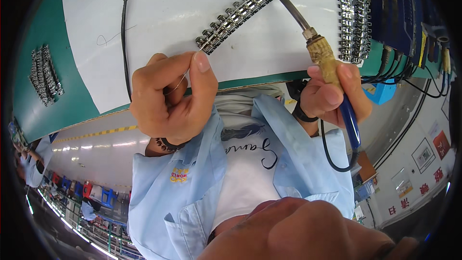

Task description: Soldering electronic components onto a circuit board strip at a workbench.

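Note:
My left hand (174,97) is closed, thumb and forefinger pinching a thin silvery solder wire (179,84) that curves out below the fingers. Right by those fingertips is the near end of a row of small shiny metal connector parts (236,17), which slants across the white sheet. My right hand (338,91) grips a soldering iron (349,120) with a blue handle and a yellowish worn collar. Its metal tip reaches the far end of the row; whether it touches there is hard to tell.
More rows of metal parts lie at the right (354,24) and on the green table mat (60,110) at the left. A black cable (125,33) crosses the white sheet (159,0). Dark blue equipment (392,19) with black cords stands at the right edge. Another person (36,168) is far left.

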Motion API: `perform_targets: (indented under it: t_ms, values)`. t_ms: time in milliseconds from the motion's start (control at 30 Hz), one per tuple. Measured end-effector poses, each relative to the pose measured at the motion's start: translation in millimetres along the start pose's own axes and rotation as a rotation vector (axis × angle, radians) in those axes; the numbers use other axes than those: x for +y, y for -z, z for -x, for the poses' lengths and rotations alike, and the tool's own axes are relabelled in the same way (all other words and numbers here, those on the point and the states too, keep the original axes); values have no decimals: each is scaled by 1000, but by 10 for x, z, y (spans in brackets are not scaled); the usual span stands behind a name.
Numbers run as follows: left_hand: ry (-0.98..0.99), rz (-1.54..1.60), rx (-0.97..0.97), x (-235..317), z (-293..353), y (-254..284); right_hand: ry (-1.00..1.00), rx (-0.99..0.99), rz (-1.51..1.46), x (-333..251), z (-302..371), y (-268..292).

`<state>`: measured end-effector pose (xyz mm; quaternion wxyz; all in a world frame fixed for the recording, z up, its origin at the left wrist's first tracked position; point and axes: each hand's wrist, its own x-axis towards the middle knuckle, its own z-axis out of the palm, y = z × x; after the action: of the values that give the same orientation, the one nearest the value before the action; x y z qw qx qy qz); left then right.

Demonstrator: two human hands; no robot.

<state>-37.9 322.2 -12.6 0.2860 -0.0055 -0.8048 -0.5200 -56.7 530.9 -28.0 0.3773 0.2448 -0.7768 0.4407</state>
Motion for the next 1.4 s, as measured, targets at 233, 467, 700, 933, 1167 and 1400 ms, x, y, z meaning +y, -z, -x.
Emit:
perform_targets:
  t_ms: [233,467,700,933,1167,1400]
  values:
    - [-5,-6,8,0,-3,-7,21,-58,41,12,-26,29]
    - [-29,7,1,-6,-7,-9,-1,-92,46,-16,-40,23]
    - [4,-13,-5,6,-8,-11,-39,-111,22,-14,-50,5]
    - [30,-35,-42,21,-19,-4,-39,-104,7,-1,-55,1]
    - [71,-58,-40,48,-11,-18,-14,-93,0,34,-57,18]
    - [43,-27,-16,26,5,-20,-16,95,38,41,-57,-18]
